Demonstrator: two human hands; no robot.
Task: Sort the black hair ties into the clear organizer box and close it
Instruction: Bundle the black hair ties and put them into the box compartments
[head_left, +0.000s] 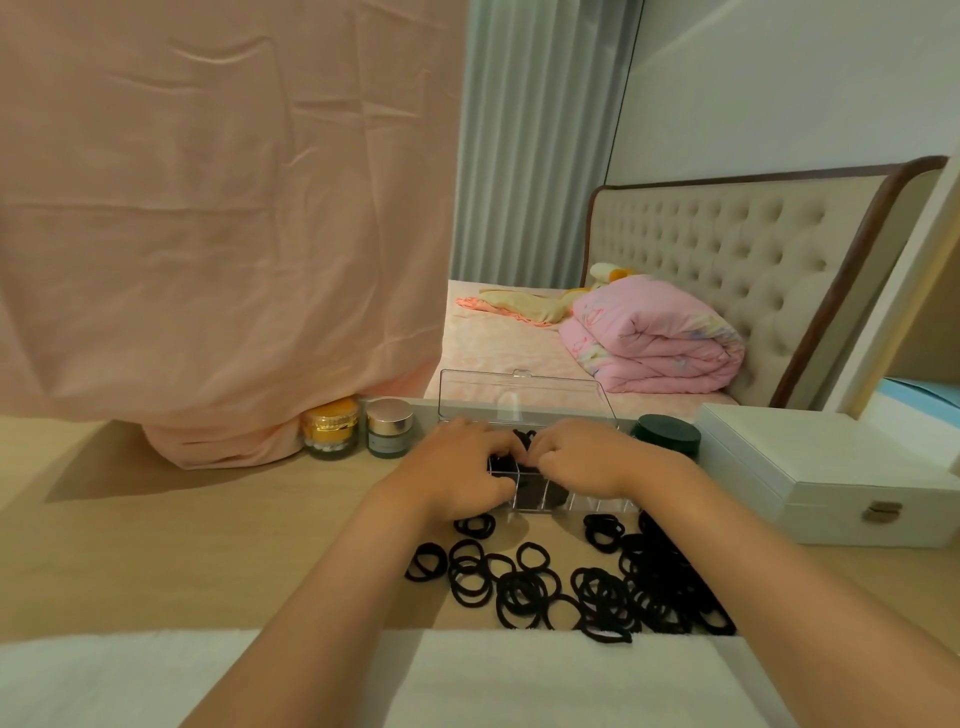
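Head camera is showing both hands working together over the clear organizer box (597, 505), which is sitting on the table (208, 545) with its lid (519, 395) standing open at the back. The left hand (457, 467) and the right hand (587, 457) are nearly touching above the rear middle compartments, fingers curling down toward a dark bunch (523, 440) of ties between them. The fingertips are hiding behind the knuckles, so I cannot tell whether they are pinching that bunch or only pressing it down. More black is showing through the front wall in the middle compartments, while the compartments toward the right are looking bare.

The step in hand appears to be tucking a batch into a cell. The job is looking far from done: most of the hair ties (597, 587) are lying loose on the table just in front of the box, thickest toward the right.

Next, the hands are probably needing to let go without dragging ties back out, then gather another small handful from the pile and drop it into an unfilled cell. Stretchy loops are likely to spring up over the dividers, which could be blocking the lid later.
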